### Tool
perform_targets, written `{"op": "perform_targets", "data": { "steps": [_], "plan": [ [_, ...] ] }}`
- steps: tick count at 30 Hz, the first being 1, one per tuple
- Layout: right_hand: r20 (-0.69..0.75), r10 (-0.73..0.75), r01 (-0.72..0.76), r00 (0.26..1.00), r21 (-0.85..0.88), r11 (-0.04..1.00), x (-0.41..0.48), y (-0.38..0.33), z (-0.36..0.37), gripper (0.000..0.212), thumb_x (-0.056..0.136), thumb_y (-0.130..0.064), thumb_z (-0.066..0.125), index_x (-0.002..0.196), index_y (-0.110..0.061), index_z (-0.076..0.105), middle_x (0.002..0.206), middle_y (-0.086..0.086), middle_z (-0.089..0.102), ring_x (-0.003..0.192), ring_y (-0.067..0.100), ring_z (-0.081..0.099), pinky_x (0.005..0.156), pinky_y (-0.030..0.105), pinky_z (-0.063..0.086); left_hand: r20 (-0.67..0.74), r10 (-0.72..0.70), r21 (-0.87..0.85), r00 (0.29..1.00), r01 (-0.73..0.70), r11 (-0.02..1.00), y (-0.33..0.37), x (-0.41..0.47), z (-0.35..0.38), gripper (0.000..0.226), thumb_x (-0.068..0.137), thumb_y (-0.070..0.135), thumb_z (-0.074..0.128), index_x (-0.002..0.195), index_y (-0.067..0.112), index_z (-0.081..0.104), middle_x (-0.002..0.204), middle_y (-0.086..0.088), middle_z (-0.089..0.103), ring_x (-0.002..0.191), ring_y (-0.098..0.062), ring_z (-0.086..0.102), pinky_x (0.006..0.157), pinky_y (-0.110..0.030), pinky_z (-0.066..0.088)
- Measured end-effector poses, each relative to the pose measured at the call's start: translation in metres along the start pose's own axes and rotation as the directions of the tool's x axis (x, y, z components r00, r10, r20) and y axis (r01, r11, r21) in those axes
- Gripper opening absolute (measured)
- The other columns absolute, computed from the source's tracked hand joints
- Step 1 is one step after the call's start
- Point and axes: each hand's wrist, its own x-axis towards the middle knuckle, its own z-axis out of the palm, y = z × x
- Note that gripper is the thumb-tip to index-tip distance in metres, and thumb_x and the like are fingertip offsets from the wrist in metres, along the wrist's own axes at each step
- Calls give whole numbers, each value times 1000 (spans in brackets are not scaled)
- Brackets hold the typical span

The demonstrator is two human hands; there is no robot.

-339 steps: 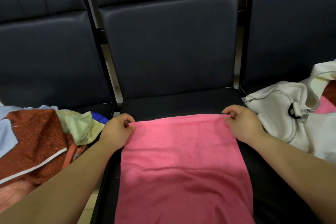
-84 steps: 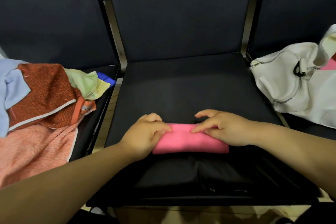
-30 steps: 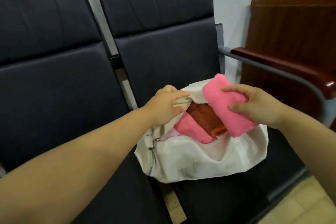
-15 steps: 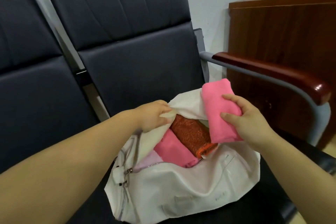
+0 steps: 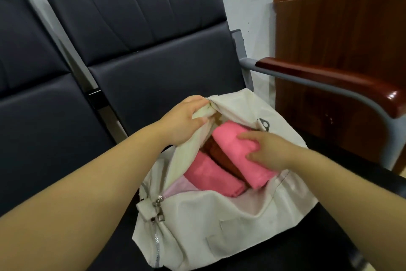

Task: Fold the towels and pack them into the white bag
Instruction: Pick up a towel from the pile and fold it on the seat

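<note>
Right grip (image 5: 265, 152) is closed on a folded pink towel (image 5: 232, 145), my fingers over its top. The towel runs from 10 to 5 o'clock under my palm, its lower end inside the mouth of the white bag (image 5: 219, 215).

Left grip (image 5: 184, 121), at 10 o'clock from the right one, pinches the bag's upper rim and holds it open.

Towels counted: three.
- Second pink towel (image 5: 211, 176) lies in the bag at 7 o'clock from my right grip.
- Brown towel (image 5: 219, 156) lies between the two pink ones.

One bag, on a black seat (image 5: 164, 73).
</note>
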Motion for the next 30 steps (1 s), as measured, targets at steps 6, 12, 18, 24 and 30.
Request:
{"op": "perform_targets", "data": {
  "steps": [6, 12, 18, 24, 30],
  "plan": [
    [-25, 90, -91, 996, -17, 996, 23, 3, -25, 43, 102, -18, 44, 142, -27, 53, 142, 0, 58, 132, 28, 51, 109, 28, 38, 8, -27, 22, 1000, 27, 999, 0, 2, 3, 53, 100, 24, 55, 152, 29, 43, 148, 20, 37, 135, -4, 40, 113, -30, 35],
    [-70, 124, -113, 990, 143, 983, 26, -1, -11, 52, 96, -12, 54, 145, -27, 51, 134, 3, 59, 127, 28, 54, 109, 33, 39, -5, -46, 25, 999, 46, 999, 10, -3, 9, 51, 104, 22, 52, 153, 25, 40, 146, 23, 34, 127, 1, 39, 105, -21, 31],
    [87, 74, -106, 993, 464, 879, 21, 2, 1, 57, 87, -10, 74, 135, -35, 59, 142, -4, 41, 125, 19, 50, 106, 33, 45, 3, -50, 26, 999, 50, 998, 15, -6, 13, 56, 103, 21, 53, 156, 23, 36, 152, 18, 32, 132, -2, 39, 105, -19, 29],
    [198, -42, -78, 979, 560, 825, 21, -6, 1, 53, 89, -10, 74, 131, -41, 61, 147, -5, 50, 128, 19, 53, 109, 37, 47, 3, -66, 43, 998, 66, 997, 12, -10, 9, 56, 102, 24, 54, 156, 27, 37, 152, 20, 32, 135, -4, 39, 114, -28, 33],
    [-35, -86, 86, 996, -10, 996, -4, -19, -42, 60, 89, -14, 65, 139, -46, 53, 119, -14, 51, 104, 10, 51, 86, 22, 39, -39, -69, 38, 997, 71, 997, 14, -9, 8, 58, 103, 25, 53, 158, 23, 34, 156, 16, 30, 139, -5, 35, 114, -24, 29]
  ]
}}
